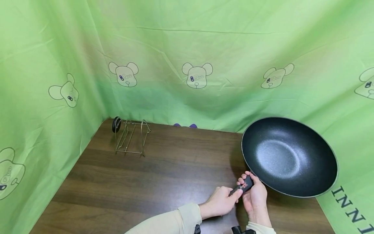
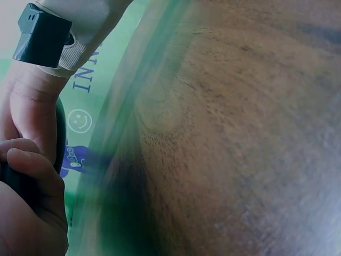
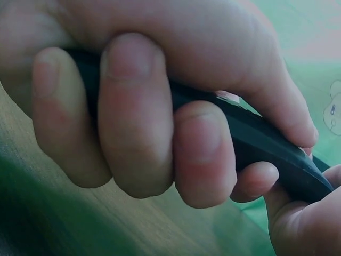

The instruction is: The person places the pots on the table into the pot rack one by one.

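Note:
A large black wok with a dark non-stick inside hangs tilted at the right of the table, its bowl opening towards me. Its black handle, marked with red characters, points down to the left. My left hand grips the handle's free end. Closer to the bowl, my right hand holds the same handle from the right side. In the right wrist view, the fingers curl round the handle. The left wrist view catches my left hand only at its lower left edge.
A gold-coloured wire rack with a black round piece at its side stands at the back left of the brown wooden table. Green printed cloth closes off the back and both sides, with the wok close to the right side.

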`<state>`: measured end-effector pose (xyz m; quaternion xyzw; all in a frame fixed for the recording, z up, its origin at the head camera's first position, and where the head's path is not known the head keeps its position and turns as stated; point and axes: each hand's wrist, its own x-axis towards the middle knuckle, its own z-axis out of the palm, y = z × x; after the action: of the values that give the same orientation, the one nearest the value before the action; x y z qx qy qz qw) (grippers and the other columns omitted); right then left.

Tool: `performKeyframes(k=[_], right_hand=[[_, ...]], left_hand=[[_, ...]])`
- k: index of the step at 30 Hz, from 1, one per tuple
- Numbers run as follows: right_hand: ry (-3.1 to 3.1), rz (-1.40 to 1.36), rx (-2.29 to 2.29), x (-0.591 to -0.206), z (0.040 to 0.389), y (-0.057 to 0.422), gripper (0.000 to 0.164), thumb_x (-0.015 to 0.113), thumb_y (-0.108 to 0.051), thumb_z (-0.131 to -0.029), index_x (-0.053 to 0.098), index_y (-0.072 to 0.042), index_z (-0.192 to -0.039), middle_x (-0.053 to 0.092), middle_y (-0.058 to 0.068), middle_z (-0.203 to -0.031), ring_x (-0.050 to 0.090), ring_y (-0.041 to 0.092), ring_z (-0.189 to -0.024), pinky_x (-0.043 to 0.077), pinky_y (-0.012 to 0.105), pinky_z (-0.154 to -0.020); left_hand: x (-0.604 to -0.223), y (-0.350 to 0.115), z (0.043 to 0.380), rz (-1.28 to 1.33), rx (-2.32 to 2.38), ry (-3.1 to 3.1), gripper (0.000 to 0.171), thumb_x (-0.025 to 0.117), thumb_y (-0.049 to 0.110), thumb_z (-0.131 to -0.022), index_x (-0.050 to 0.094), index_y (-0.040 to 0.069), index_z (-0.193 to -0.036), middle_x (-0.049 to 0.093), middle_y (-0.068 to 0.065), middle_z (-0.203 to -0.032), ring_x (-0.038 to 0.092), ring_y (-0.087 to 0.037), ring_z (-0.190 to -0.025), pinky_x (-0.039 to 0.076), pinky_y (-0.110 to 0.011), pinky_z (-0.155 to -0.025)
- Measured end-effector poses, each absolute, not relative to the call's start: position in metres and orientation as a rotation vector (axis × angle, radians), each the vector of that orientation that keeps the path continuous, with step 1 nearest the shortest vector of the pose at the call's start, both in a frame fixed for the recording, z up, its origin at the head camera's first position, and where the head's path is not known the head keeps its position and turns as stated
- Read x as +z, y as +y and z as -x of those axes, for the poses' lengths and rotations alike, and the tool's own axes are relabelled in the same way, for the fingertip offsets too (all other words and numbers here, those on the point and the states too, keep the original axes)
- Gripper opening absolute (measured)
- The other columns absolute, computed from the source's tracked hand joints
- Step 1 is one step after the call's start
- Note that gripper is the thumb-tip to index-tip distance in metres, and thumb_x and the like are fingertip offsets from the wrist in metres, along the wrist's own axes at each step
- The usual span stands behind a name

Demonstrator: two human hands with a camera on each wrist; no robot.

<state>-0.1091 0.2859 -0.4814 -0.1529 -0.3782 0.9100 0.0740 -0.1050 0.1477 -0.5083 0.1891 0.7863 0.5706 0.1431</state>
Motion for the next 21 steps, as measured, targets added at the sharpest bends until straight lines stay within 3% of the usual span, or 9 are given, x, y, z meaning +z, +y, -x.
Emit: performKeyframes(k=[21], right_hand=[[-1.16, 0.474, 2.737, -0.4799, 0.1097, 0.2802, 0.023, 0.033, -0.019, -0.105, 0.05, -0.004, -0.101, 0.052, 0.004, -0.077, 0.05, 0.016, -0.062, 0.047, 0.026, -0.062]], left_hand=[[-0.5167, 0.1434, 0.1059, -0.56, 1.672, 2.28, 0.046, 0.051, 0.049, -0.095, 0.064, 0.016, -0.066, 0.048, 0.016, -0.045, 0.04, 0.0, -0.034, 0.031, -0.024, -0.033]])
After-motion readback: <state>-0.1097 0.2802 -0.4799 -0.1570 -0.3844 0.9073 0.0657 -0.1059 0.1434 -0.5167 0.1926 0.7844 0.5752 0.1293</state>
